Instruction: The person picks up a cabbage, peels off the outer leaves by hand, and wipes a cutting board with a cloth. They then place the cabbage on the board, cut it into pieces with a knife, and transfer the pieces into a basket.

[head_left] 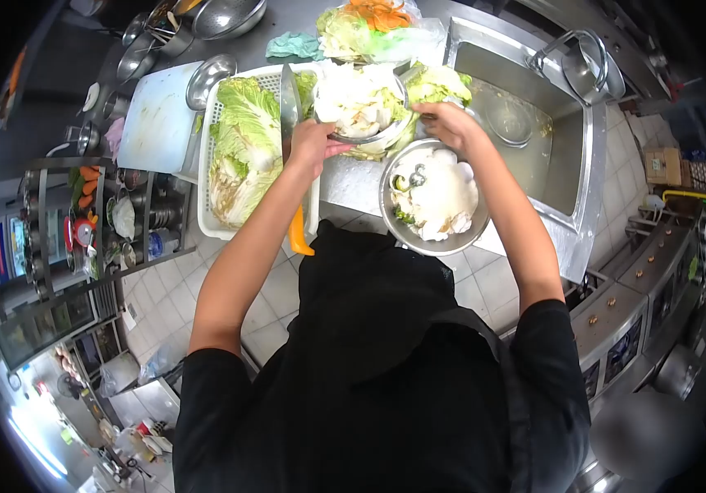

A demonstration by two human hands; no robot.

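My left hand (317,148) holds the left side of a metal bowl (358,140) piled with chopped napa cabbage (358,97). The fingers of my right hand (451,125) curl at the bowl's right rim, slightly blurred. Just below that hand stands a larger steel bowl (389,185) with pale, whitish food (443,197) and some green pieces. Left of the bowls, a white plastic basket (205,201) contains large napa cabbage pieces (246,148). A knife (289,107) with a yellow handle (298,234) lies over the basket beside my left hand, partly hidden by my wrist.
A sink (562,185) with a strainer (507,119) in it is at the right. Behind the bowls lie shredded carrots (377,14), a plastic bag (410,41) and a green cloth (294,46). A white cutting board (160,115) is at the left, near several metal bowls.
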